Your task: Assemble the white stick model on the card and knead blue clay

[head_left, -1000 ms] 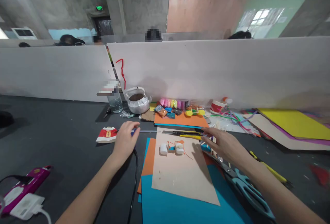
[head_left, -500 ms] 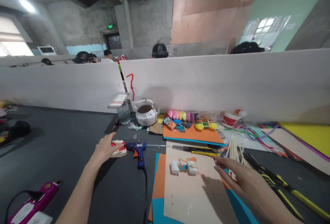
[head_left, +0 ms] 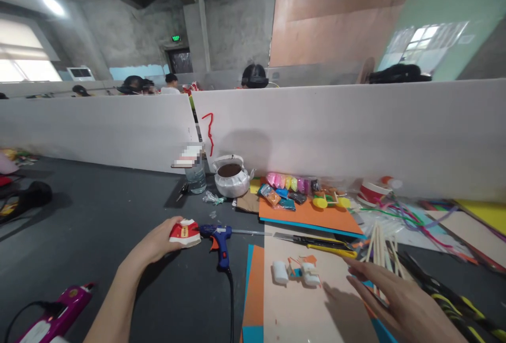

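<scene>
My left hand [head_left: 160,242] is closed on the left edge of a red-and-white paper piece [head_left: 185,232] that looks cut from a paper cup. This piece lies at the nozzle of a blue glue gun [head_left: 220,243], with a clear glue stick [head_left: 251,233] jutting from its back. Fingers stretched out and empty, my right hand [head_left: 395,298] hovers over the right edge of the cream sheet [head_left: 296,322]. Near its fingertips is a black-and-yellow utility knife [head_left: 320,243]. On the sheet sits a small craft model [head_left: 296,269] with white cylinders.
Wooden sticks [head_left: 379,251] and black-and-yellow scissors [head_left: 446,290] lie right. Behind stand a white kettle-shaped pot [head_left: 232,180] and a jar of water [head_left: 196,179]. Clay packets [head_left: 282,195] rest on orange card [head_left: 312,219]. A magenta tool [head_left: 59,311] lies left; a white partition [head_left: 336,132] closes the back.
My left hand has drawn back to the left side of the paper piece, so more of its red face shows. The whole view has shifted slightly. My right hand stays open.
</scene>
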`<act>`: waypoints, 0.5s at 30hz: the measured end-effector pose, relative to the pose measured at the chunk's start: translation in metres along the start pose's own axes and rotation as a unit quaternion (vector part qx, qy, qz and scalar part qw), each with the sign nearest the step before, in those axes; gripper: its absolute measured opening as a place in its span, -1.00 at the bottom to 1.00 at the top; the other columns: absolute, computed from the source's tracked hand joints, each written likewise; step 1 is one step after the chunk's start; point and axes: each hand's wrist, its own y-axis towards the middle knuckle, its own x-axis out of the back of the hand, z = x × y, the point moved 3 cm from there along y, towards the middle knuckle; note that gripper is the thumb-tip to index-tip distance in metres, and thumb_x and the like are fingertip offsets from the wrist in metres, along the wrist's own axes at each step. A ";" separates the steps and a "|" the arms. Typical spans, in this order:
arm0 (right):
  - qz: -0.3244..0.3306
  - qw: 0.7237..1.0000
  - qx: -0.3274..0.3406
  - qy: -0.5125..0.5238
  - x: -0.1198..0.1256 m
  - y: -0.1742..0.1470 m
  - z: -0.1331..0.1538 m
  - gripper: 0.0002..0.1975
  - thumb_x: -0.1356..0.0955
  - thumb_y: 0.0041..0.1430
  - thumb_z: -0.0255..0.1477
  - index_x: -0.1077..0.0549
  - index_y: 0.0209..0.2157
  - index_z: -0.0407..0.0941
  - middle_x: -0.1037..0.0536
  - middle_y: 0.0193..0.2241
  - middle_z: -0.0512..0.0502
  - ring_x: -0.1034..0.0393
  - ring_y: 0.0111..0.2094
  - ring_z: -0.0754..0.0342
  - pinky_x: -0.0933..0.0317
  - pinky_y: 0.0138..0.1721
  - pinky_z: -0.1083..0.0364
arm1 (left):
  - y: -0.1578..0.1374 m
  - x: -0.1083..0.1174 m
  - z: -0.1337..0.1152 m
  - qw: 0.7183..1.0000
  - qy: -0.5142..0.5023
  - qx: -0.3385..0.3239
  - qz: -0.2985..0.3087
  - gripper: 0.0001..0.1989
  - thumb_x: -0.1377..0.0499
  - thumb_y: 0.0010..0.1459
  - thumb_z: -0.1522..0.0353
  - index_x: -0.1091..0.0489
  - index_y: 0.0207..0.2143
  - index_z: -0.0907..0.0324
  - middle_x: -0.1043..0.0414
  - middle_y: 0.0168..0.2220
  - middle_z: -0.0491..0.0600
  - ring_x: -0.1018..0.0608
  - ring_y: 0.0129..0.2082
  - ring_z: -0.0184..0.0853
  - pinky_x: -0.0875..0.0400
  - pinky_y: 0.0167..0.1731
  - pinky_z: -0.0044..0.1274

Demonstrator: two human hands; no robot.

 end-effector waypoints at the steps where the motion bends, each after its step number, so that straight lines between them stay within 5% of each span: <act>1: -0.007 1.000 0.004 -0.004 0.000 0.000 0.000 -0.52 -0.12 0.39 -0.07 -0.55 -0.12 -0.02 -0.66 -0.21 -0.09 -0.61 -0.29 -0.16 -0.56 -0.38 -0.09 | 0.000 0.001 -0.001 1.000 0.004 0.003 -0.004 -0.29 -0.16 -0.01 0.19 -0.22 0.21 0.21 -0.33 0.20 0.15 -0.46 0.11 -0.09 -0.35 0.04 -0.42; 15: -0.059 0.998 0.015 0.021 0.002 0.005 0.007 -0.59 -0.16 0.40 -0.12 -0.53 -0.10 0.00 -0.66 -0.30 -0.08 -0.60 -0.37 -0.06 -0.55 -0.40 0.08 | -0.010 0.022 -0.013 0.987 0.104 0.096 -0.077 -0.64 -0.10 0.07 0.15 -0.27 -0.15 0.17 -0.47 -0.09 0.16 -0.55 -0.12 -0.03 -0.33 -0.24 -0.40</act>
